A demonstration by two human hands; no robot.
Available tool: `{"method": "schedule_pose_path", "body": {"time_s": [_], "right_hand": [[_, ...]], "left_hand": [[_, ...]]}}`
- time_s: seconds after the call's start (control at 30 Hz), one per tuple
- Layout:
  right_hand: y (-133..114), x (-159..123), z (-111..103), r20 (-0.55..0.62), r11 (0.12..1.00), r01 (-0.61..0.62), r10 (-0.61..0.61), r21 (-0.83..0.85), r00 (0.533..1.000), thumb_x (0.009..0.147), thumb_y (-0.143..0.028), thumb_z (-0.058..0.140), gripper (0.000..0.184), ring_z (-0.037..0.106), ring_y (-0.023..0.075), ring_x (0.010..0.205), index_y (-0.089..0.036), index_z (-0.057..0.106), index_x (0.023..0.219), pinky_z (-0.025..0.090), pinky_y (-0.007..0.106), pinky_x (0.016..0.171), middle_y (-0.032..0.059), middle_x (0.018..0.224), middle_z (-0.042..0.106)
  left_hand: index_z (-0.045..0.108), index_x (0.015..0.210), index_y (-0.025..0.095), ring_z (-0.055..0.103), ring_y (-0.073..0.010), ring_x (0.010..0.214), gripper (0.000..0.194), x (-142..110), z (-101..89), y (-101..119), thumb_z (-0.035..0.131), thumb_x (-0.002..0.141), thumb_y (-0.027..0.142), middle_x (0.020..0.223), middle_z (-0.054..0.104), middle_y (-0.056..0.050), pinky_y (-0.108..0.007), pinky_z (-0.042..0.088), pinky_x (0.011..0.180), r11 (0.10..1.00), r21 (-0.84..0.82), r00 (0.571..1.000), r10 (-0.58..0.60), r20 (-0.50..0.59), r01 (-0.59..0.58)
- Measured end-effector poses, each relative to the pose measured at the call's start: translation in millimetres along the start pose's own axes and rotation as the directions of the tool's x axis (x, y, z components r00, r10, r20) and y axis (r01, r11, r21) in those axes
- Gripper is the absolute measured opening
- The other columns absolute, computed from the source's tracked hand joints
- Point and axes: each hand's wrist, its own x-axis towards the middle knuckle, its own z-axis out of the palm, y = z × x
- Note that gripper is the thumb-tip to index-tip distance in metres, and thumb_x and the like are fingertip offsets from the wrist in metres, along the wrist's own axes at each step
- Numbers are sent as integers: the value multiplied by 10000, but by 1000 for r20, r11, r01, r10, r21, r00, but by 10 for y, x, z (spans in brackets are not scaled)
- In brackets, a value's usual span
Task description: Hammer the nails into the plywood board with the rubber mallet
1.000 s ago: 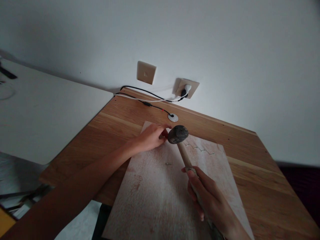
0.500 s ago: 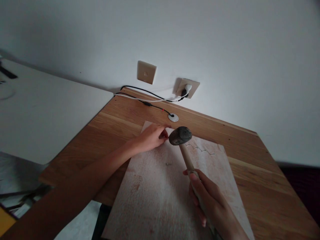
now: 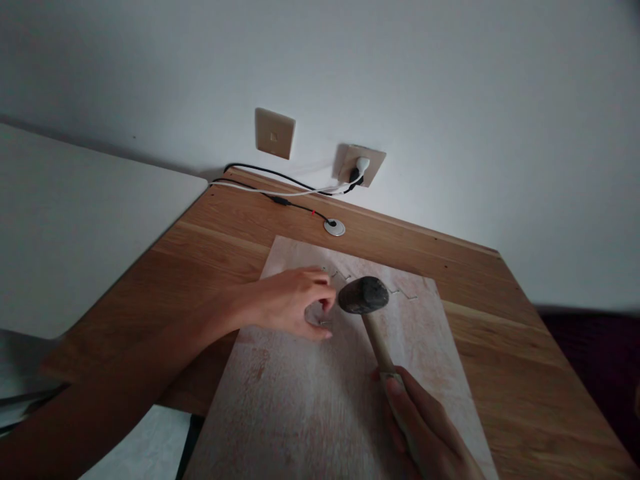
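My right hand (image 3: 420, 413) is wrapped around the wooden handle of a mallet (image 3: 364, 295) with a dark, blunt head. The head hovers above a pale, worn board (image 3: 310, 400). Just left of it, my left hand (image 3: 297, 303) curves over the board, thumb and fingers apart, holding nothing. A small nail (image 3: 324, 323) shows in the gap between thumb and fingers. Near the board's far edge runs a zigzag row of several small nails (image 3: 403, 293), partly hidden behind the mallet head.
Beneath the board is a wooden desk (image 3: 500, 360). Black and white cables (image 3: 280, 193) run along its back to a wall socket (image 3: 363, 165) and a round cable hole (image 3: 335, 227). A white panel (image 3: 100, 213) stands at left.
My left hand has come away from the far nails towards me, its fingers opening around the nearer nail. The mallet stays in my right hand, slightly nearer me. The view has shifted a little.
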Motion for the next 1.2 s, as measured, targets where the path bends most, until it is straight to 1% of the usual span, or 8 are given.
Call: {"method": "schedule_pose_path", "body": {"time_s": [0.07, 0.13, 0.27, 0.47, 0.6, 0.73, 0.87, 1.2], "right_hand": [[-20, 3, 26, 4, 1000, 6, -6, 12, 1000, 885, -860, 669, 663, 441, 113, 386, -290, 731, 1218, 419, 225, 327, -46, 614, 563], [-57, -5, 58, 7, 1000, 4, -4, 29, 1000, 892, -880, 637, 706, 427, 101, 387, -270, 704, 1241, 400, 209, 328, -65, 608, 542], [-154, -33, 118, 27, 998, 10, -11, 61, 1000, 899, -902, 597, 724, 387, 74, 388, -217, 656, 1127, 339, 189, 328, -85, 610, 517], [-236, -61, 137, 22, 997, 7, -9, 72, 1000, 878, -898, 632, 723, 391, 58, 400, -206, 628, 1088, 311, 175, 346, -89, 612, 528], [-233, -63, 110, 42, 998, 18, -21, 61, 999, 909, -882, 610, 703, 390, 63, 402, -210, 645, 1115, 333, 177, 350, -85, 610, 528], [-247, -60, 99, 45, 999, 17, -19, 35, 999, 896, -884, 626, 685, 404, 75, 404, -226, 665, 1082, 369, 185, 340, -74, 627, 537], [-263, -62, 111, 60, 998, 26, -29, 51, 998, 906, -895, 596, 698, 383, 70, 401, -215, 663, 1051, 364, 178, 345, -89, 593, 496], [-190, -52, 123, 28, 994, -10, 7, 105, 1000, 879, -886, 651, 800, 363, 60, 408, -182, 647, 1260, 344, 167, 344, -93, 605, 526]], "left_hand": [[671, 870, 205, 647, -226, 951, 289, 14, 77, 30, 930, 799, 310, 958, 654, -32, -324, 489, 811, 999, 41, 999, 4, 33, -5], [672, 850, 203, 647, -226, 960, 213, 22, 145, 28, 882, 819, 223, 968, 647, -40, -324, 494, 821, 999, 49, 1000, 1, 17, -2], [657, 786, 201, 644, -182, 895, 184, 7, 168, -30, 781, 811, 67, 946, 649, -22, -297, 481, 785, 1000, 0, 999, 2, -32, -2], [649, 788, 197, 629, -154, 791, 186, -28, -7, -198, 744, 810, 39, 829, 672, 13, -288, 465, 767, 998, 33, 995, -46, -85, 49], [668, 851, 196, 618, -135, 723, 136, -60, -179, -367, 712, 850, 67, 792, 684, 32, -263, 446, 709, 985, 12, 959, -163, -231, 170], [697, 867, 187, 636, -142, 765, 132, -86, -291, -483, 689, 859, 55, 826, 695, 21, -264, 478, 759, 980, 14, 927, -184, -328, 199], [758, 898, 190, 660, -152, 817, 129, -85, -279, -526, 693, 913, 80, 880, 706, -1, -273, 492, 790, 984, 24, 939, -161, -303, 176], [844, 1061, 208, 708, -172, 905, 179, -74, -180, -605, 683, 1011, 148, 994, 733, -48, -297, 527, 827, 993, 7, 960, -114, -256, 120]]}}
